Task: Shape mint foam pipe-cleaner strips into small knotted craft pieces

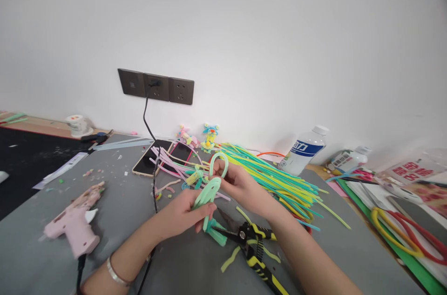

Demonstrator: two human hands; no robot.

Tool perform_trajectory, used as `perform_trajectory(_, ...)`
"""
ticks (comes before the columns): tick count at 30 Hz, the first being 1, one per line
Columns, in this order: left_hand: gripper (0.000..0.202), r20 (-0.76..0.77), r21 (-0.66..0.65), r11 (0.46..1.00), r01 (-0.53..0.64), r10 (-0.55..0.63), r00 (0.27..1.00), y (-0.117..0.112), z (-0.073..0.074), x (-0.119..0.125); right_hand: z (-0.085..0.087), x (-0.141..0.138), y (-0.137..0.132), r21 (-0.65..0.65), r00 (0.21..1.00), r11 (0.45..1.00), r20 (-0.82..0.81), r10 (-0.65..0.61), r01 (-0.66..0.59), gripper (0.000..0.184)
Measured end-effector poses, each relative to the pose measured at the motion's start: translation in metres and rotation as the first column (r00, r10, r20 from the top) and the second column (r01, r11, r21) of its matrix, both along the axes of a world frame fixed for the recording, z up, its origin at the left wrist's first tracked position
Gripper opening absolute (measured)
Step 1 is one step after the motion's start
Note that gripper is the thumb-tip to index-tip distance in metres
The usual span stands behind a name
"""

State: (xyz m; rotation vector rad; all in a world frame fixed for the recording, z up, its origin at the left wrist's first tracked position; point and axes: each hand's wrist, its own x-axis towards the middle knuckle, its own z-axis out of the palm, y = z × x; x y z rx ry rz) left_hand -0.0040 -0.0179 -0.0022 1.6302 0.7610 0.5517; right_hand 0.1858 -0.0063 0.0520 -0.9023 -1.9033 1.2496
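Observation:
Mint-green pipe cleaners (210,192), bent into long loops, are bunched together above the mat. My left hand (183,213) closes around the bunch, thumb across its lower end. At its upper right, my right hand (240,184) pinches a rounded pipe-cleaner loop (219,157); the fingertips are partly hidden behind it. Just below the hands lie black-and-yellow pliers (244,234) with their jaws toward a teal-green pipe-cleaner piece (215,232). Behind the left hand sits a small yellow-and-teal pipe-cleaner piece (194,177).
A pink glue gun (75,227) lies at left, and a black cord (154,183) crosses the grey mat (125,234). Green and yellow pipe cleaners (279,178) spread at right before a white bottle (304,150). Phones (148,162) and pipe-cleaner figures (209,138) are near the wall; scissors (394,230) lie far right.

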Motion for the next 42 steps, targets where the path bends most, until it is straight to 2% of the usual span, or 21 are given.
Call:
perform_trajectory(5, 0.048, -0.015, 0.014, 1.000, -0.026, 0.026, 1.000, -0.001, 0.005, -0.001, -0.003, 0.006, 0.003, -0.128, 0.993, 0.990, -0.109, 0.052, -0.066, 0.028)
perform_trajectory(8, 0.048, -0.017, -0.005, 1.000, -0.001, 0.001, 1.000, -0.002, 0.007, -0.002, -0.002, 0.008, 0.004, -0.192, 0.984, 0.975, -0.162, 0.079, -0.110, 0.028)
perform_trajectory(12, 0.050, 0.017, -0.011, 1.000, 0.027, -0.027, 0.999, -0.001, 0.009, -0.001, -0.002, 0.009, 0.005, -0.239, 0.983, 0.967, -0.180, 0.044, -0.087, 0.032)
perform_trajectory(17, 0.053, 0.073, -0.009, 0.997, 0.078, -0.077, 0.994, 0.000, 0.007, -0.003, -0.003, 0.014, 0.008, -0.284, 0.974, 0.944, -0.193, 0.115, -0.168, 0.030)
perform_trajectory(19, 0.053, 0.112, -0.038, 0.995, 0.096, -0.091, 0.989, 0.001, 0.004, -0.004, -0.003, 0.015, 0.009, -0.289, 0.978, 0.946, -0.185, 0.093, -0.145, 0.029)
perform_trajectory(21, 0.053, 0.151, -0.092, 0.991, 0.095, -0.081, 0.985, 0.001, 0.002, -0.004, -0.001, 0.015, 0.009, -0.289, 0.989, 0.954, -0.140, 0.044, -0.084, 0.030)
perform_trajectory(24, 0.051, 0.202, -0.243, 0.966, 0.094, -0.045, 0.978, 0.001, 0.000, -0.001, 0.003, 0.018, 0.011, -0.270, 0.997, 0.963, -0.071, -0.019, -0.001, 0.032)
perform_trajectory(27, 0.051, 0.238, -0.414, 0.910, 0.009, 0.099, 0.966, 0.002, 0.002, 0.003, 0.008, 0.025, 0.012, -0.238, 0.997, 0.970, -0.052, -0.065, 0.051, 0.030)
perform_trajectory(29, 0.050, 0.254, -0.481, 0.874, -0.074, 0.219, 0.942, 0.005, 0.005, 0.003, 0.011, 0.029, 0.011, -0.229, 0.996, 0.972, -0.053, -0.069, 0.055, 0.028)
perform_trajectory(31, 0.046, 0.282, -0.508, 0.856, -0.094, 0.268, 0.921, 0.008, 0.005, 0.003, 0.013, 0.030, 0.007, -0.243, 0.998, 0.970, -0.061, -0.017, 0.002, 0.027)
perform_trajectory(34, 0.046, 0.310, -0.528, 0.845, -0.083, 0.283, 0.907, 0.009, 0.004, 0.004, 0.010, 0.022, 0.000, -0.305, 0.990, 0.944, -0.094, 0.103, -0.127, 0.024)
perform_trajectory(37, 0.048, 0.294, -0.505, 0.859, -0.090, 0.269, 0.917, 0.005, 0.002, 0.008, 0.003, 0.008, -0.006, -0.353, 0.973, 0.908, -0.128, 0.193, -0.227, 0.025)
perform_trajectory(39, 0.049, 0.266, -0.512, 0.857, -0.061, 0.226, 0.937, 0.002, 0.002, 0.010, 0.000, 0.001, -0.008, -0.333, 0.963, 0.905, -0.133, 0.233, -0.265, 0.023)
perform_trajectory(42, 0.056, 0.199, -0.552, 0.834, 0.008, 0.123, 0.972, -0.001, 0.003, 0.010, -0.002, -0.003, -0.009, -0.223, 0.969, 0.944, -0.103, 0.224, -0.241, 0.018)
